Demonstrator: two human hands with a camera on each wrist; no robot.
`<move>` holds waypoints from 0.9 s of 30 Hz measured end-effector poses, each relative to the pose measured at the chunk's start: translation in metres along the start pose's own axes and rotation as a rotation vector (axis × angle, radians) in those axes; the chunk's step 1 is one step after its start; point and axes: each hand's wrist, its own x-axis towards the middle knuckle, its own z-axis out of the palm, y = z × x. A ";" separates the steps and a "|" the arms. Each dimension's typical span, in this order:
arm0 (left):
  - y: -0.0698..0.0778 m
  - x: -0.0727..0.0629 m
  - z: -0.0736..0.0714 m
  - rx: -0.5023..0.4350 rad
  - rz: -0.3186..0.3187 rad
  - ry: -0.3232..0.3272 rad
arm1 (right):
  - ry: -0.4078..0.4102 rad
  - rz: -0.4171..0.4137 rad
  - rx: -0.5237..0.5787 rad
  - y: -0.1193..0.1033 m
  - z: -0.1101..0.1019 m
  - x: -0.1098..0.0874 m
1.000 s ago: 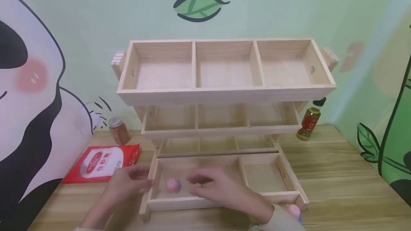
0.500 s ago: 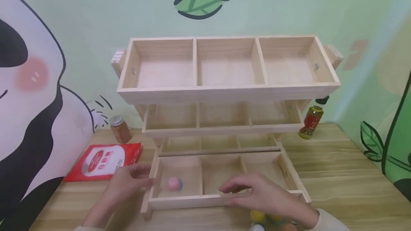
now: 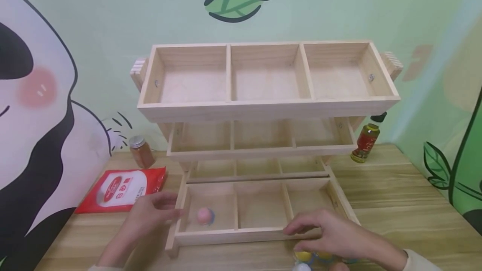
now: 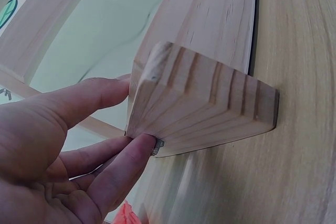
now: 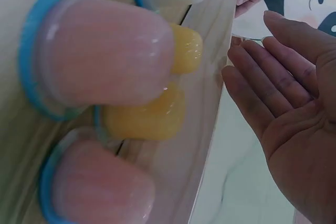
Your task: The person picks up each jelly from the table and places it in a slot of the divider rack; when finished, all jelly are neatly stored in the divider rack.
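My left hand grips the left edge of the wooden rack's bottom tray, thumb and fingertips on the wood in the left wrist view. In that tray's left compartment lies a small pink jelly cup. My right hand hovers by the tray's front right corner, holding nothing, fingers extended in the right wrist view. Below it on the table are more jelly cups: a yellow jelly cup, a white jelly cup and, largest in the right wrist view, a pink jelly cup.
Above the bottom tray rise further tiers, topped by a three-compartment tray. To the left lie a red and white packet and a lidded spice jar. Behind right stands an oil bottle. A printed cloth covers the back.
My right hand has moved from beside the pink jelly cup in the tray rightward to the cups in front. The left hand keeps its place, and the cup in the tray stays put.
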 end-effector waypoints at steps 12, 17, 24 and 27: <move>-0.002 0.000 0.000 -0.011 0.009 0.000 | -0.120 0.034 0.014 0.006 0.003 -0.011; -0.002 0.000 0.000 -0.010 0.011 0.000 | -0.166 0.111 0.115 0.004 0.006 -0.016; -0.001 0.000 0.000 -0.017 -0.006 0.000 | -0.212 0.127 0.119 0.002 0.010 -0.019; 0.000 -0.001 0.000 -0.015 -0.011 0.000 | -0.244 0.096 0.091 0.002 0.010 -0.019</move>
